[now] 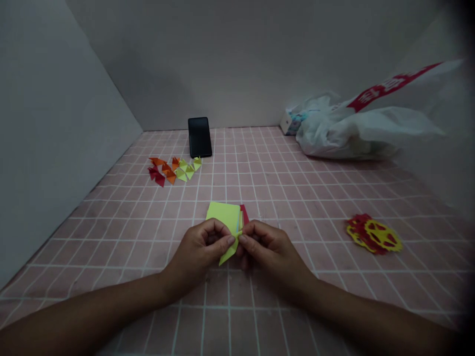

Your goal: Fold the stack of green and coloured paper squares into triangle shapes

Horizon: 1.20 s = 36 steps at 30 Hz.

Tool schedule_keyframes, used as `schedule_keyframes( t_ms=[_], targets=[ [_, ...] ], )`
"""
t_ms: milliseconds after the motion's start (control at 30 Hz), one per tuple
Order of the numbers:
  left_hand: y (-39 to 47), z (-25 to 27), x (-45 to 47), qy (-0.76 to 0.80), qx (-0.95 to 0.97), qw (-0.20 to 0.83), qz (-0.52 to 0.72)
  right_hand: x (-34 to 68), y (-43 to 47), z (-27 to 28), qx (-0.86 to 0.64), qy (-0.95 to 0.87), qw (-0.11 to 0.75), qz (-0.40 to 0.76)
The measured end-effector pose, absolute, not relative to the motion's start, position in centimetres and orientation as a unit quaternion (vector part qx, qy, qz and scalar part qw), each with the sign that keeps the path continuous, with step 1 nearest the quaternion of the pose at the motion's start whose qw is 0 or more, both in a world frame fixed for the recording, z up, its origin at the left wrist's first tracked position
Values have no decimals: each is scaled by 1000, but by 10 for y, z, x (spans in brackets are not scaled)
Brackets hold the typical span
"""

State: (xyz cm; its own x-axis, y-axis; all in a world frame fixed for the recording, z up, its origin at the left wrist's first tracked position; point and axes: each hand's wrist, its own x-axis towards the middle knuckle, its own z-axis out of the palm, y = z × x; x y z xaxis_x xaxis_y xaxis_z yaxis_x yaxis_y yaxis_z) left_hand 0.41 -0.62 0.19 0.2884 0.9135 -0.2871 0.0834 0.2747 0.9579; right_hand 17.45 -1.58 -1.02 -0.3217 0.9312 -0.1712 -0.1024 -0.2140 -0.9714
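Note:
Between my two hands is a small folded piece of yellow-green paper, its pointed end hanging down toward me. My left hand pinches its left side between thumb and fingers. At its upper right edge, the thumb and forefinger of my right hand are closed on the same paper. Just beyond my fingertips lies a stack of square paper sheets, yellow-green on top, with a red sheet sticking out on the right. My fingers partly hide both the folded piece and the stack.
Several small folded paper pieces in red, orange and yellow-green lie at the back left. Behind them a black phone leans upright. Red and yellow cut-out shapes are piled at right. A white plastic bag and a box are at the back right.

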Motion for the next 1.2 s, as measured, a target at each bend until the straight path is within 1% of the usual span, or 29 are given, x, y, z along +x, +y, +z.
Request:
schedule_keyframes(
  t_ms=[400, 700, 967, 1200],
  targets=[
    [-6, 3, 4, 494, 536, 606, 318, 174, -15, -10, -425, -490, 389, 654],
    [-6, 3, 5, 447, 515, 649, 336, 177, -17, -6, -452, -545, 392, 588],
    [-5, -1, 4, 423, 491, 686, 330, 178, -15, -3, -469, -507, 410, 595],
    [-7, -3, 6, 417, 515, 664, 346, 177, -18, -8, -468, -539, 402, 573]
  ],
)
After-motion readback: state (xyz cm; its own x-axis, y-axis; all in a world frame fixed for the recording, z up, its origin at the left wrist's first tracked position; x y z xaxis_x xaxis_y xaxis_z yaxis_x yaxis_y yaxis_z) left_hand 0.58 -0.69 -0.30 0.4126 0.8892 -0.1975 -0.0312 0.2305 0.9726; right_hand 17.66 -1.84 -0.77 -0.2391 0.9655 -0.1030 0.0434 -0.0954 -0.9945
